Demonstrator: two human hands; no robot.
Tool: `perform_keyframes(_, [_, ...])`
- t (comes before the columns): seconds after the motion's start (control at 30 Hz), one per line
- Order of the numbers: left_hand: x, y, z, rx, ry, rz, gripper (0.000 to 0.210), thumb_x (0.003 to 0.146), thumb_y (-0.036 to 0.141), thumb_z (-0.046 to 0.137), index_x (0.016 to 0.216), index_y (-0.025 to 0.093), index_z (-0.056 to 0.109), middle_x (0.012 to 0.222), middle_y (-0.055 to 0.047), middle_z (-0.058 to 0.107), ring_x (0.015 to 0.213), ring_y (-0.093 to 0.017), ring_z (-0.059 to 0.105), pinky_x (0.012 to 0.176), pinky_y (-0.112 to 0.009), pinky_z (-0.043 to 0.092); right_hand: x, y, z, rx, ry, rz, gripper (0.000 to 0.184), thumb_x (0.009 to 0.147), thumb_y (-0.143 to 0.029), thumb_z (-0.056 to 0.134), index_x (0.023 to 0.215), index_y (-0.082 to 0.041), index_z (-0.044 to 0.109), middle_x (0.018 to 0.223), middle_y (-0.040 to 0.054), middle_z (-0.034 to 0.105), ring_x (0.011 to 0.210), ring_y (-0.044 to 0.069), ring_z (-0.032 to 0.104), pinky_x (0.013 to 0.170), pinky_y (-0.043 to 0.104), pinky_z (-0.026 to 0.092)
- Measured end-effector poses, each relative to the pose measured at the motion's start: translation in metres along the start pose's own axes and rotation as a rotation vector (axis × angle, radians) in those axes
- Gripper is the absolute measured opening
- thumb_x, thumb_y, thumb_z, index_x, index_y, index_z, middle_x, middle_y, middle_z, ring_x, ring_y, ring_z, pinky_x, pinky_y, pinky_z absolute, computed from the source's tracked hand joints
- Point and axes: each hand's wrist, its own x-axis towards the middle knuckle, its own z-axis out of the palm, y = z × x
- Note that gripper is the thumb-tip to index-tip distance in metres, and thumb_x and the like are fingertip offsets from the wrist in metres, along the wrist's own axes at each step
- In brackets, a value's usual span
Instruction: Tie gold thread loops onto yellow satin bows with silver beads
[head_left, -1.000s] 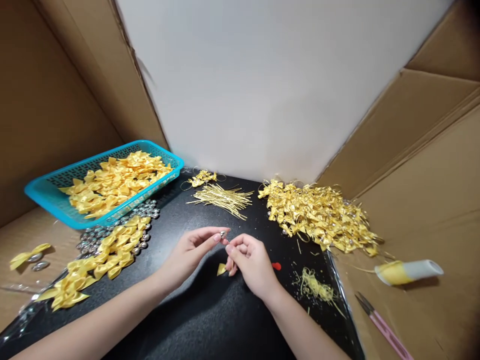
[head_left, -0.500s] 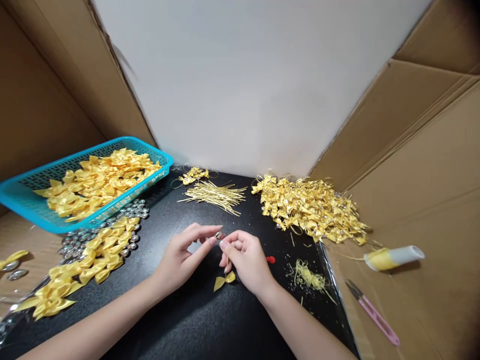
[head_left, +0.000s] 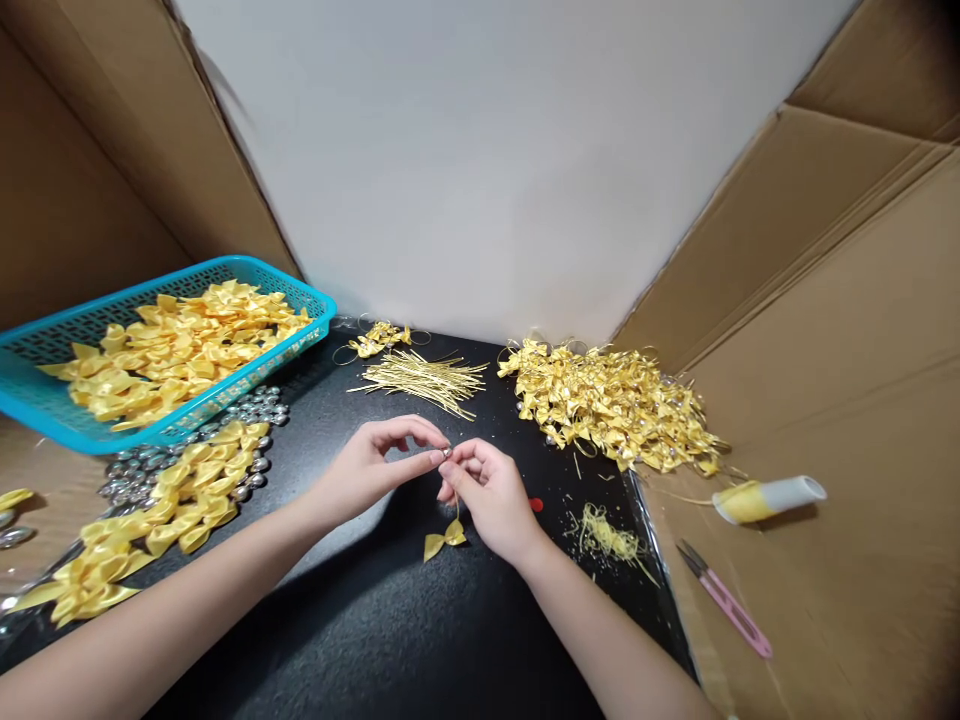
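My left hand [head_left: 386, 462] pinches a small silver bell-like bead [head_left: 447, 453] between thumb and forefinger, its form partly covered by the fingertips. Touching it from the other side, my right hand [head_left: 484, 492] is closed on a thin gold cord [head_left: 457, 508]. From that cord a yellow satin bow [head_left: 445, 540] dangles below the right fingers, just above the black table top [head_left: 360, 620]. Whether the cord passes through the bead is hidden by my fingers.
A blue basket [head_left: 330, 312] of yellow bows stands at left, with silver beads [head_left: 135, 475] and loose bows [head_left: 199, 490] before it. Cut gold cords [head_left: 427, 380] lie behind my hands. At right are finished bows [head_left: 607, 400], thread scraps [head_left: 611, 537], a cord spool [head_left: 769, 498] and pink snips [head_left: 727, 600].
Both hands have come closer together, and the bead now sits against the right fingertips. The bow still hangs from the cord. The whole view has shifted slightly.
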Motion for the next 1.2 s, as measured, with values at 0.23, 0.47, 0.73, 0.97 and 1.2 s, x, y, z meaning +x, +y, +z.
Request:
perform_keyframes(0.23, [0.001,0.008,-0.001,0.101,-0.060,0.123,0.015,0.084,0.032,0.066,0.076,0.021,0.072,0.093,-0.004,0.067,0.087,-0.019,0.062,0.082,-0.034,0.048,0.001,0.000,-0.005,-0.023,-0.042,0.002,0.027,0.077,-0.037,0.070,0.093,-0.022,0.055,0.061,-0.0062,0.062,0.055,0.012,0.062,0.055,0.024,0.050])
perform_keyframes(0.47, [0.001,0.023,-0.007,0.128,0.065,0.185,0.016,0.084,0.031,0.066,0.074,0.020,0.069,0.094,-0.005,0.064,0.089,-0.019,0.059,0.082,-0.035,0.049,-0.001,-0.008,-0.016,-0.373,-0.198,-0.106,0.010,0.080,-0.029,0.069,0.085,-0.021,0.070,0.077,0.0001,0.071,0.073,0.017,0.067,0.075,0.033,0.052])
perform_keyframes(0.73, [0.008,0.044,-0.017,0.279,0.203,0.281,0.012,0.083,0.032,0.066,0.076,0.023,0.068,0.094,-0.003,0.064,0.092,-0.020,0.059,0.088,-0.037,0.048,0.004,0.005,-0.031,-0.823,-0.311,-0.251,0.009,0.075,-0.024,0.078,0.084,-0.024,0.077,0.094,0.0036,0.071,0.095,0.020,0.059,0.090,0.035,0.044])
perform_keyframes(0.97, [0.006,0.044,-0.008,0.388,0.128,0.301,0.017,0.085,0.035,0.064,0.077,0.021,0.069,0.092,-0.004,0.066,0.090,-0.020,0.061,0.087,-0.037,0.049,0.007,0.005,-0.034,-0.854,-0.279,-0.226,0.028,0.068,-0.023,0.083,0.094,-0.025,0.074,0.104,0.0038,0.070,0.102,0.023,0.057,0.092,0.039,0.042])
perform_keyframes(1.2, [0.002,0.045,0.003,0.393,-0.006,0.328,0.015,0.087,0.031,0.062,0.079,0.023,0.072,0.094,-0.004,0.065,0.093,-0.021,0.059,0.088,-0.036,0.047,0.003,-0.028,-0.026,-0.485,-0.105,-0.388,0.010,0.089,-0.029,0.062,0.090,-0.023,0.070,0.095,0.0040,0.070,0.095,0.020,0.063,0.089,0.036,0.048])
